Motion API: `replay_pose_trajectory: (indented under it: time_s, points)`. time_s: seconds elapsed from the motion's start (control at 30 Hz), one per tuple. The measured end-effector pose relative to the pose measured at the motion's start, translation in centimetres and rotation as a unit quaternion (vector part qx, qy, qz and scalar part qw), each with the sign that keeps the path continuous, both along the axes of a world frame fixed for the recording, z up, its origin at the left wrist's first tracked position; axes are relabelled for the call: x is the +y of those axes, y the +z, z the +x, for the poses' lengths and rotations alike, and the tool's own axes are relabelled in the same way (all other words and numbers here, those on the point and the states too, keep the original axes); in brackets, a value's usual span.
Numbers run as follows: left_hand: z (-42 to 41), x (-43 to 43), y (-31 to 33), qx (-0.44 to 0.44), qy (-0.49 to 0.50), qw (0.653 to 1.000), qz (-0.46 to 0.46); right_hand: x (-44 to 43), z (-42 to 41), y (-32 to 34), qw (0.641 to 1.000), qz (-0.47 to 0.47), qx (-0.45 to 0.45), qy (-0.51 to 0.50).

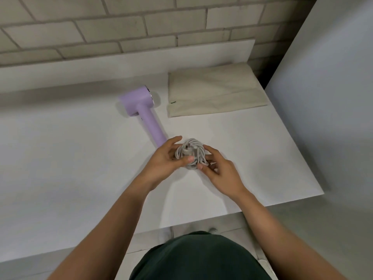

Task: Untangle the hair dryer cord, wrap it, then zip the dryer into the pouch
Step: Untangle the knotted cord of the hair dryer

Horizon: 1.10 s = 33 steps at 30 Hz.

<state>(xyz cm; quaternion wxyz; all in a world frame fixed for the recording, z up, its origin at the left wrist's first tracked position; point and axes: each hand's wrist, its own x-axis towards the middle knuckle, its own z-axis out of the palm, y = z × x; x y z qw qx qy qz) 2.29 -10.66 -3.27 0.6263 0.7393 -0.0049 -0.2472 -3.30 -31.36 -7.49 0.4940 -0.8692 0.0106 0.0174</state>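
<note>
Fingers [188, 159] of left hand [163, 160] and right hand [220, 172] curled round coiled cord [191, 152], likely stopping loops springing; dryer [145, 110], pouch [216, 89] near on bench [60, 158] for packing.

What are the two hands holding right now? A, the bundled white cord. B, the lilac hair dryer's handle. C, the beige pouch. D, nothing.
A: the left hand and the right hand both grip the white cord bundle, while the lilac hair dryer and the beige pouch lie on the white table.
</note>
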Motion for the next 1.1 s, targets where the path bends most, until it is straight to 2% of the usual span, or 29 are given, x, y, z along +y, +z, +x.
replay_pose_trajectory:
  time_s: [0.13,0.3,0.53,0.63,0.73,0.9,1.0,1.1]
  points:
    - [-0.1,0.5,0.0,-0.018,0.009,0.999,0.049,0.3,-0.2,-0.8,1.000,-0.012,-0.022,-0.002]
    - [-0.1,0.9,0.0,-0.036,0.010,0.996,0.080,1.0,-0.7,-2.1,0.990,-0.101,-0.101,-0.020]
    - [-0.1,0.9,0.8,-0.087,-0.070,0.990,0.091,0.6,0.2,0.9,0.997,0.002,0.048,0.060]
    - [0.0,0.9,1.1,-0.105,-0.087,0.984,0.113,0.3,1.6,1.9,0.993,-0.020,0.068,0.090]
    - [-0.2,0.9,1.1,-0.106,-0.098,0.985,0.099,0.5,2.0,2.0,0.993,0.023,0.083,0.080]
    - [-0.3,1.1,0.3,-0.119,-0.067,0.985,0.105,2.2,0.9,1.1,0.999,0.037,0.020,-0.008]
    - [-0.6,1.0,-0.2,-0.148,-0.023,0.980,0.128,3.2,-0.1,-0.2,0.999,-0.024,-0.034,-0.026]
    - [-1.1,1.2,-0.1,-0.181,-0.034,0.974,0.134,3.3,-0.5,-1.3,0.993,-0.098,-0.059,-0.017]
